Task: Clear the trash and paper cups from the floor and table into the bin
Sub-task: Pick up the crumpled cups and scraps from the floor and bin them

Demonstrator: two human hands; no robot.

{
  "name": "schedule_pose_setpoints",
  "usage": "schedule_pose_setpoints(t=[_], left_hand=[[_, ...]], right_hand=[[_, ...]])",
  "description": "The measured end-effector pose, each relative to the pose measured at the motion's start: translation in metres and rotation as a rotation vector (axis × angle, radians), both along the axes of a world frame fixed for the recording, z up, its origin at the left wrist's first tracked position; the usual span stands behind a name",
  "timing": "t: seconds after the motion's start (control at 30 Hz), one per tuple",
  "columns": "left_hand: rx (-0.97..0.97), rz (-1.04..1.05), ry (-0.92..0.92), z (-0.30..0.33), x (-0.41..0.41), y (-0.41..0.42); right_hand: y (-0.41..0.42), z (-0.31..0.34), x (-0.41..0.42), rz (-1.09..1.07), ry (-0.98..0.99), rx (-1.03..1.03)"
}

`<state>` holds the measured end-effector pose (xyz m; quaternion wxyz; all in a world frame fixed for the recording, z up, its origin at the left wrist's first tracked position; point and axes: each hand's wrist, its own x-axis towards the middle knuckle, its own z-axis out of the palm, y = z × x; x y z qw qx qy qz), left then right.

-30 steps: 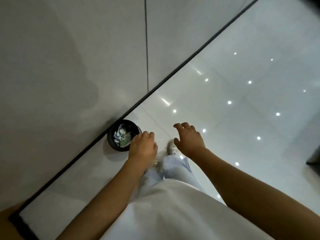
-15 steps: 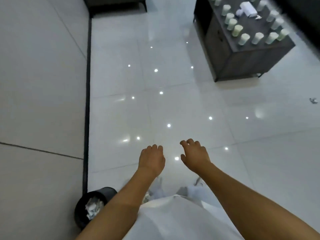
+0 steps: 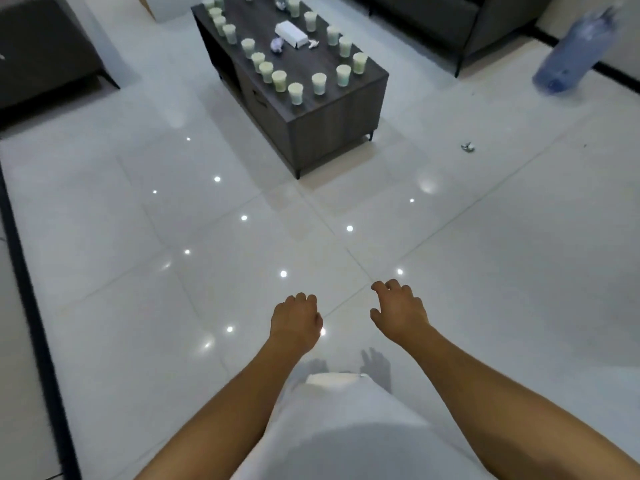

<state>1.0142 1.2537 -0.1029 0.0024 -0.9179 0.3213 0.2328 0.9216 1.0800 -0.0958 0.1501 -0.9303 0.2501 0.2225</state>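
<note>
Your left hand (image 3: 296, 322) and right hand (image 3: 398, 311) hang loosely curled, holding nothing; pale paper cups (image 3: 295, 93) stand upright on the dark surface (image 3: 332, 123), well beyond your fingers (image 3: 381, 287).

Both forearms reach forward, palms down; left hand (image 3: 296, 322) loosely curled, right hand (image 3: 400, 311) with fingers (image 3: 381, 287) relaxed, both holding nothing.

Single head-worn wide-angle cam, standing height, looking fwd and steeply down. Near field: both forearms and white shirt (image 3: 332, 434) at bottom edge. Mid field: glossy tiled floor (image 3: 173, 306). Far field, top of frame: dark table (image 3: 332, 109) w/ paper cups (image 3: 295, 93). No 2nd view; nothing shared.
</note>
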Motion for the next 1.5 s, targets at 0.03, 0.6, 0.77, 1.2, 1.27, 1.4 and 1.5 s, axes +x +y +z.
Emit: schedule_pose_setpoints(t=[0.03, 0.6, 0.77, 1.2, 1.27, 1.4, 1.5], left_hand=[[0.008, -0.030, 0.002, 0.001, 0.003, -0.022], [-0.016, -0.350, 0.110, -0.011, 0.147, -0.459], [-0.003, -0.397, 0.110, -0.003, 0.187, -0.562], [-0.067, -0.308, 0.186, -0.012, 0.237, -0.847], [-0.116, -0.330, 0.180, -0.006, 0.241, -0.892], [-0.216, -0.286, 0.206, 0.005, 0.259, -0.969], [-0.240, -0.230, 0.220, 0.008, 0.279, -1.011]], right_hand=[[-0.019, -0.001, -0.002, -0.035, 0.002, 0.007], [-0.390, -0.008, 0.082, -0.451, 0.000, 0.026], [-0.491, -0.001, 0.118, -0.503, -0.025, 0.061], [-0.775, -0.019, 0.161, -0.520, -0.086, 0.186], [-0.820, -0.019, 0.165, -0.493, -0.064, 0.188], [-0.905, -0.009, 0.189, -0.458, -0.029, 0.205], [-0.958, -0.006, 0.216, -0.462, -0.029, 0.252]])
